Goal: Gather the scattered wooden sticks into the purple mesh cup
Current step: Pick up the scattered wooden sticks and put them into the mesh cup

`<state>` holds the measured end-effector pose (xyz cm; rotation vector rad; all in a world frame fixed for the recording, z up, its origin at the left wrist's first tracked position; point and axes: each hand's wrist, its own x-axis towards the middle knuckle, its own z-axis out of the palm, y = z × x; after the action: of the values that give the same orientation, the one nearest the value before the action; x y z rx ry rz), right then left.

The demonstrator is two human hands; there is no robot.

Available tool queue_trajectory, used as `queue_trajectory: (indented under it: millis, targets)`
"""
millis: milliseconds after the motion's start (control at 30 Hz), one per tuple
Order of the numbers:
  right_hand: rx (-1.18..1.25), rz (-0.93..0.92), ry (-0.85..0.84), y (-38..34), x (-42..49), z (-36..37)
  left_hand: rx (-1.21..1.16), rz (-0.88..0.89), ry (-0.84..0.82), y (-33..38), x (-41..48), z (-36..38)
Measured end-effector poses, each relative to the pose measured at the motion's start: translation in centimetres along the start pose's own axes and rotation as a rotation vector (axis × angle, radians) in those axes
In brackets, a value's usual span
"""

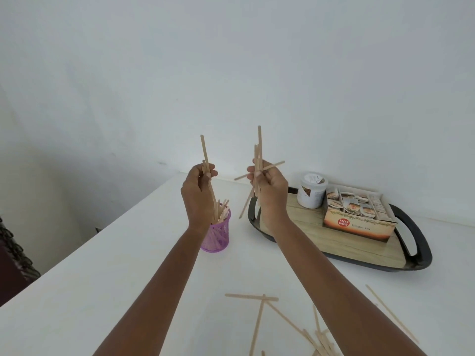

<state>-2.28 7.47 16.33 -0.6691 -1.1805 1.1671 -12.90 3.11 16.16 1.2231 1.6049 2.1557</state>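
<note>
My left hand pinches one stick between thumb and fingers, right above the cup. My right hand squeezes a messy bunch of sticks. The stick on the left stands almost straight up, its low end pointing down into the cup and its top leaning a bit to the left. Most of the bunch stands up too, but one stick lies crossways and could slip out and drop. The cup looks light, so if I bump its rim it might tip over and spill. More loose sticks lie flat on the table, near me. A tray sits far right.
</note>
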Motion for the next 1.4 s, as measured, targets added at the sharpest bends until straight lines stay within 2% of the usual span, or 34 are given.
queue_trajectory:
  millis: [233, 500, 667, 833, 1000, 1167, 1400]
  targets:
    - [0.054, -0.037, -0.093, 1.8, 1.8, 3.5, 0.074, -0.100, -0.094, -3.8, 0.3, -0.3]
    - [-0.061, 0.085, -0.142, 6.2, 1.2, 4.3, 0.132, -0.172, -0.162, -6.2, 0.2, -1.1]
    - [-0.129, 0.190, -0.161, 7.2, 1.0, 4.7, 0.201, -0.148, -0.182, -7.1, 0.5, -1.8]
    - [-0.235, 0.109, -0.094, 7.5, 1.5, 5.1, 0.183, -0.124, -0.138, -7.5, 0.6, -2.1]
    - [-0.318, 0.095, -0.155, 8.0, 1.7, 5.3, 0.249, -0.043, -0.163, -7.8, 0.5, -2.1]
    - [-0.248, 0.206, -0.156, 8.6, 1.5, 5.2, 0.282, -0.087, -0.211, -7.9, 0.1, -2.1]
    - [-0.123, 0.211, -0.176, 8.2, 2.0, 5.1, 0.389, -0.096, -0.207, -8.6, -0.2, -1.9]
